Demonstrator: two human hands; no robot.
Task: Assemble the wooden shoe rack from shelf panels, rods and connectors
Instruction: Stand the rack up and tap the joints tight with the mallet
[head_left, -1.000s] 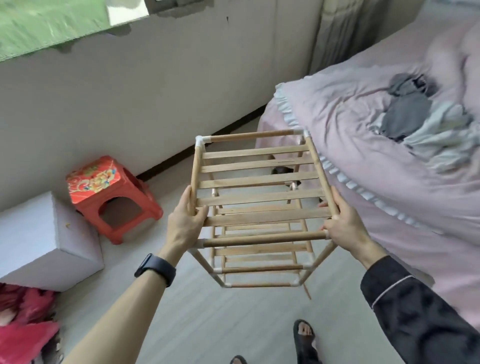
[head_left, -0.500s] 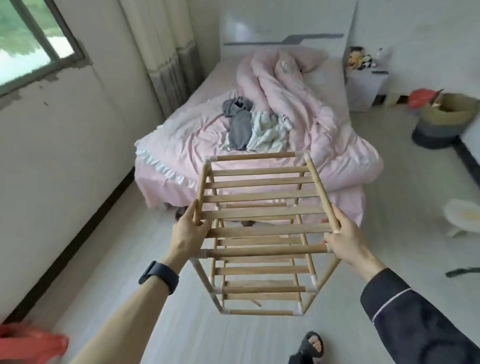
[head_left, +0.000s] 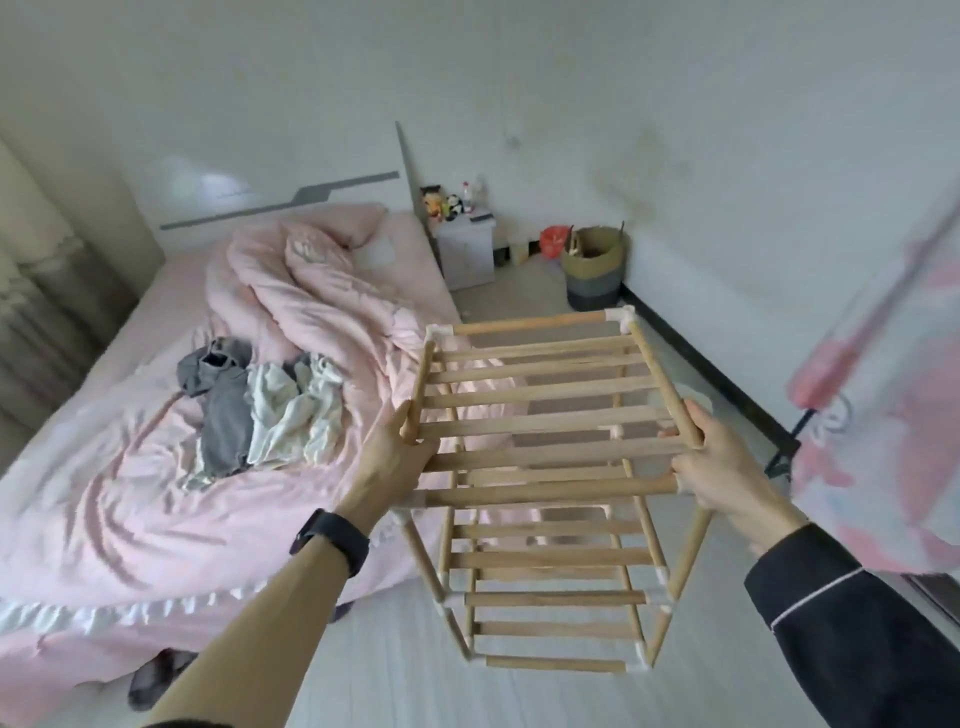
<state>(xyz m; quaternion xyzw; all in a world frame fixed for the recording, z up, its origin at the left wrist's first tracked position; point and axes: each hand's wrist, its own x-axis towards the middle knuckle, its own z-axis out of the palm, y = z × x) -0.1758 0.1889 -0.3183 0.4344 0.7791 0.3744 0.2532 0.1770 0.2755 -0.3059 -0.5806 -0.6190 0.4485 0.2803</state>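
Note:
The wooden shoe rack (head_left: 540, 395) is a frame of slatted shelves, rods and white corner connectors, held up off the floor in front of me. My left hand (head_left: 392, 452) grips the left side rod of the top shelf. My right hand (head_left: 722, 462) grips the right side rod of the same shelf. Lower shelves (head_left: 556, 577) hang below between the upright rods. A black watch sits on my left wrist and a dark sleeve covers my right arm.
A bed with a pink quilt (head_left: 218, 415) and a heap of grey and white clothes (head_left: 260, 405) lies to the left. A white nightstand (head_left: 465, 249) and a woven basket (head_left: 595, 267) stand by the far wall. Pink fabric (head_left: 883, 415) hangs at right.
I have turned to the right while carrying the rack. The window wall and red stool have left the view; the bed has slid to the left and the far wall, nightstand and basket have come in.

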